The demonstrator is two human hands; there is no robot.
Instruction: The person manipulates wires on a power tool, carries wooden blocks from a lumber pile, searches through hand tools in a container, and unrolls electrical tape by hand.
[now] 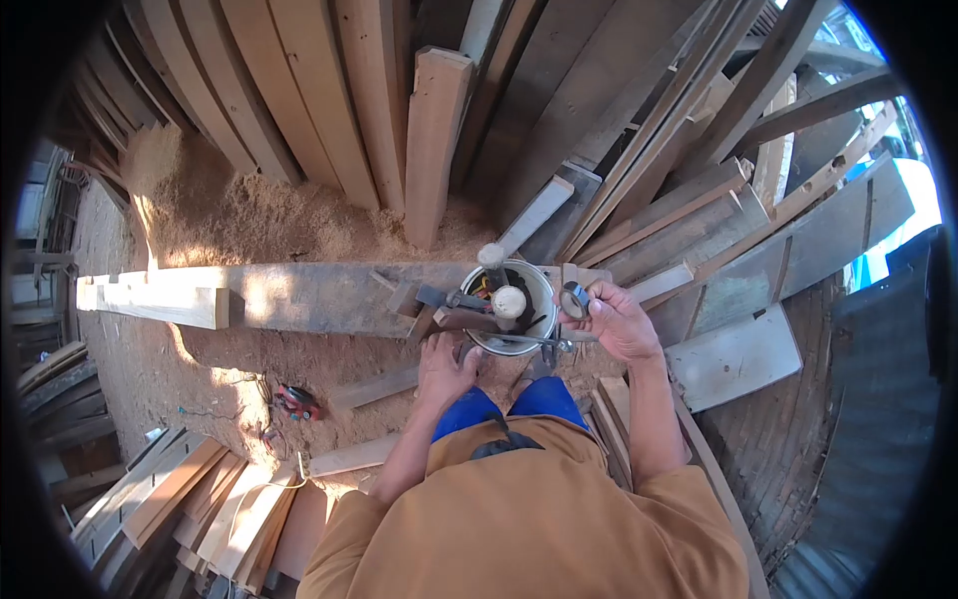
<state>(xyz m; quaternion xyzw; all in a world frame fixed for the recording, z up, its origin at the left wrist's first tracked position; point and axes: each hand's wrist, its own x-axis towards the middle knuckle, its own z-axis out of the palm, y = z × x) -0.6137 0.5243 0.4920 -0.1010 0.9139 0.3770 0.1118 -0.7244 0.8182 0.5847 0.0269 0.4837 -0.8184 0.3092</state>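
In my right hand (pixel 621 319) is a small dark ring (pixel 574 299) that looks like a roll of tape, pinched between thumb and fingers just right of a bucket. The white bucket (pixel 544 285) stands in front of my knees and holds several tools. Two round, pale wooden ends (pixel 509 301) stick up from it, and a hammer (pixel 446 299) leans over its left rim. My left hand (pixel 446 367) rests by the bucket's near left side, close to a wooden block (pixel 464 319), thumb apart from the fingers. Whether it touches the bucket is unclear.
A long plank (pixel 329 304) runs behind the bucket, with a pale beam (pixel 155 302) on its left end. Tall boards (pixel 299 90) lean at the back above sawdust (pixel 269 215). A red power tool (pixel 297 402) lies on the ground at left, near stacked lumber (pixel 230 509).
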